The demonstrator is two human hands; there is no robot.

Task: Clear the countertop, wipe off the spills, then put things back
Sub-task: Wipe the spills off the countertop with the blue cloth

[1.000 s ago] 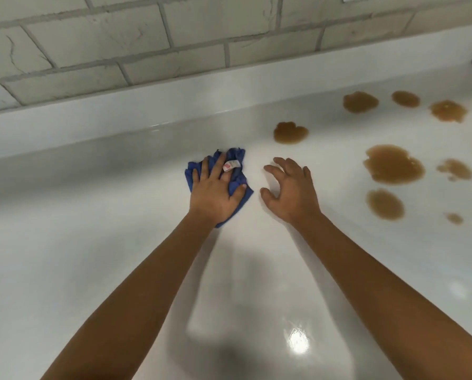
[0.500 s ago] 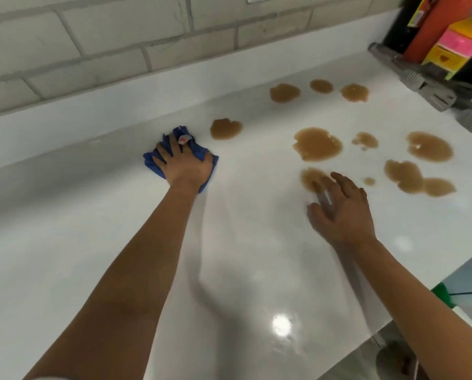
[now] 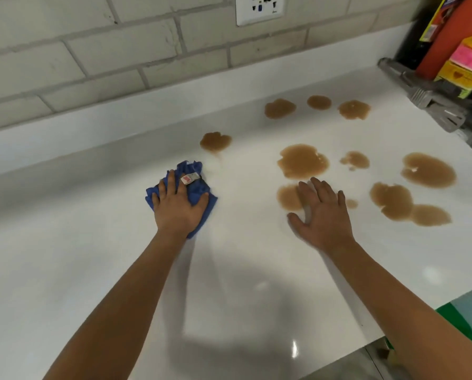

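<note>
The left hand (image 3: pixel 178 208) pressed flat on the blue cloth (image 3: pixel 192 185); the right hand (image 3: pixel 323 215), fingers spread and holding nothing, risked smearing the brown spill (image 3: pixel 288 197) across the bench (image 3: pixel 92 270).

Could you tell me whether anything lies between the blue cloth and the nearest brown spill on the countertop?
Nothing visible does. The left hand presses the blue cloth flat, and only bare white countertop separates it from the nearest brown spill, up and to its right. The right hand is off to the side.
</note>
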